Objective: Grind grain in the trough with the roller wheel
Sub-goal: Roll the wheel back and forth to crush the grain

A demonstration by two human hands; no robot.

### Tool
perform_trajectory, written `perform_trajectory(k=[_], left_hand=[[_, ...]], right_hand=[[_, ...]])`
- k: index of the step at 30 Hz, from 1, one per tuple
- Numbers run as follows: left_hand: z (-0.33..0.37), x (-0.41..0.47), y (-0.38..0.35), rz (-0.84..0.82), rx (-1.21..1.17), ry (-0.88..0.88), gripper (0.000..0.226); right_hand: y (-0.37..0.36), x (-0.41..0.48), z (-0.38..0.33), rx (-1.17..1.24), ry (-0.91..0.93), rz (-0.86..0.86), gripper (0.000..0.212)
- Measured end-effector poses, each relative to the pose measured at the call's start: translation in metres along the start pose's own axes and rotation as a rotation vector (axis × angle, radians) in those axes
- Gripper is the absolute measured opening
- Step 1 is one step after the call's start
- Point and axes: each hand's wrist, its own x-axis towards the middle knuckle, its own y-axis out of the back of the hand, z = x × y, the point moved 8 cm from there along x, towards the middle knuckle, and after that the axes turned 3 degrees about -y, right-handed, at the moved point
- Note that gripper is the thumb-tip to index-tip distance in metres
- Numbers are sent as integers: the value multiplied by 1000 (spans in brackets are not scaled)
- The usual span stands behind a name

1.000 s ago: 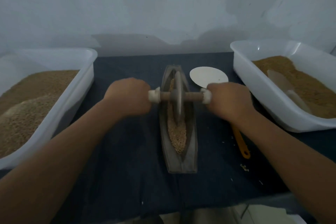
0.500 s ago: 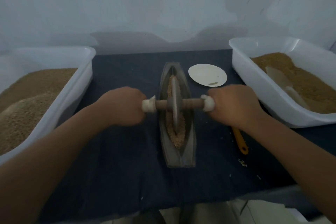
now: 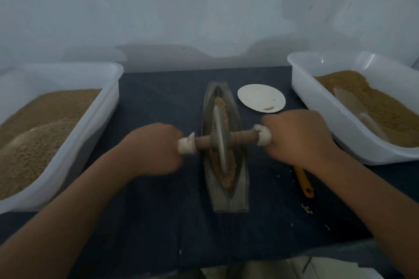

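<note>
A narrow boat-shaped grey trough (image 3: 240, 197) lies lengthwise on the dark cloth in the middle of the table. Tan grain (image 3: 223, 106) fills its groove. The roller wheel (image 3: 221, 142) stands upright in the groove near the trough's middle, its wooden axle crossing left to right. My left hand (image 3: 154, 149) grips the axle's white-wrapped left end. My right hand (image 3: 297, 136) grips the white-wrapped right end. The axle tilts slightly, the right end higher.
A white tub (image 3: 74, 133) of grain stands at the left. Another white tub (image 3: 317, 106) with grain and a pale scoop (image 3: 356, 108) stands at the right. A white round plate (image 3: 260, 99) lies behind my right hand. An orange-handled tool (image 3: 305, 183) lies under my right wrist.
The wheel has rolled toward me along the trough, from its far half to its middle. Both hands came back with it, still gripping the axle ends.
</note>
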Motion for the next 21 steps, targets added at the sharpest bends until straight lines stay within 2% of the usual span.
perform_trajectory(k=[3,7,9,11,15,18,21], left_hand=[[0,5,-2,-29,-22,19,21],[-5,64,37,127,95,127,25],[-5,87,54,134,120,131,28],[-1,89,58,114,133,114,27],[8,39,29,4,117,17,19],[11,6,17,49,115,-42,23],[6,25,23,124,136,21,25]], right_hand=[[-1,4,5,-79,-18,40,26],[-14,50,23,-80,-227,-3,26],[-12,64,26,-26,-268,52,38],[-12,65,24,-52,-287,12,35],[-21,21,25,-96,-234,-119,30],[-5,-11,11,-33,-112,28,30],[-14,2,19,-48,-163,48,36]])
